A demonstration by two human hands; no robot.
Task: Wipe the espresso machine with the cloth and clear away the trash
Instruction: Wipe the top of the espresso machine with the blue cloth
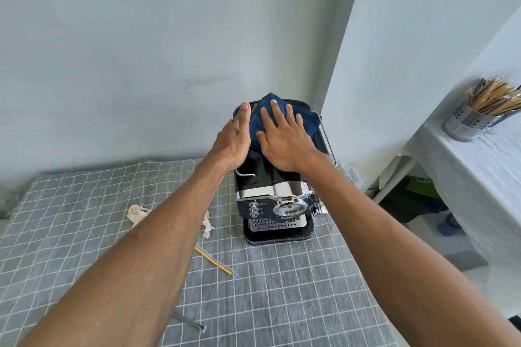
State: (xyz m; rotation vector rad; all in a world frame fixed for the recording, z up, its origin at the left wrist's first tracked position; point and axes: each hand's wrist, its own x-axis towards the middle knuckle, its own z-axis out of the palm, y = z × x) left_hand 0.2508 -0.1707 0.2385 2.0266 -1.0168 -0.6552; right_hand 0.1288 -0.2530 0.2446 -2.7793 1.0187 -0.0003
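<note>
2 flat hands — right hand (284, 144) presses soft cloth (265, 118).

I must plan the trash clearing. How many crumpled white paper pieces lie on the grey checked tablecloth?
2. One crumpled white paper piece lies left of the left forearm; the other lies between that forearm and the black espresso machine. The forearm may hide more.
</note>
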